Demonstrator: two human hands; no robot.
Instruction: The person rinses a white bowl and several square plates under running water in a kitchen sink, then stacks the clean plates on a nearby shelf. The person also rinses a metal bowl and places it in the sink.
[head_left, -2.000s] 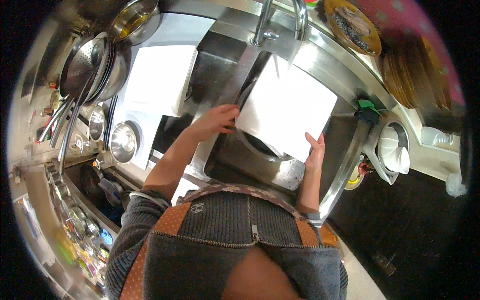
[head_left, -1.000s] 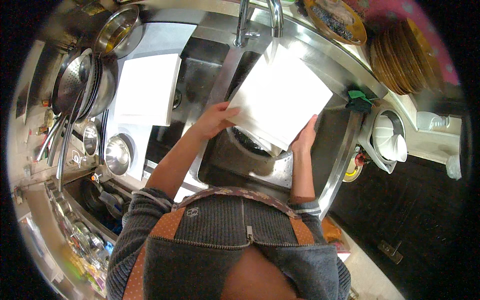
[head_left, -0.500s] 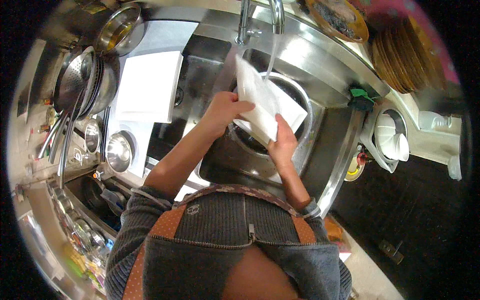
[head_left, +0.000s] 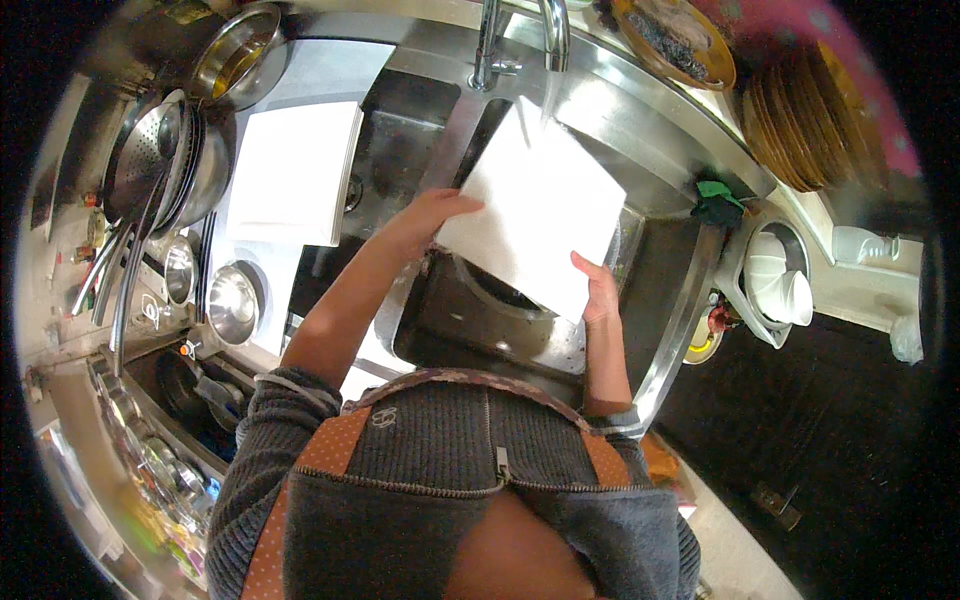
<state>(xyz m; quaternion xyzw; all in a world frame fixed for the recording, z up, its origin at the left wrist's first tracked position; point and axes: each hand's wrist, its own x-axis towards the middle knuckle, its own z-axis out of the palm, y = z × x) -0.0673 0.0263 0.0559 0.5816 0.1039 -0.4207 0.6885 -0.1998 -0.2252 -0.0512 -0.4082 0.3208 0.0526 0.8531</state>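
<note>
We find the white plate (head_left: 560,200) washed out by glare and the steel sink (head_left: 664,368) streaked with highlights; clutter (head_left: 165,530) at lower left blurs, and edges bow toward blackened corners.

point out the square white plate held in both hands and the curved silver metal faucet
Square white plate (head_left: 537,203), head view: middle of its face
Curved silver metal faucet (head_left: 555,38), head view: its spout

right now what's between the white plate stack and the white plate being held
The head view shows the left sink basin, the metal divider and the left hand.
</note>
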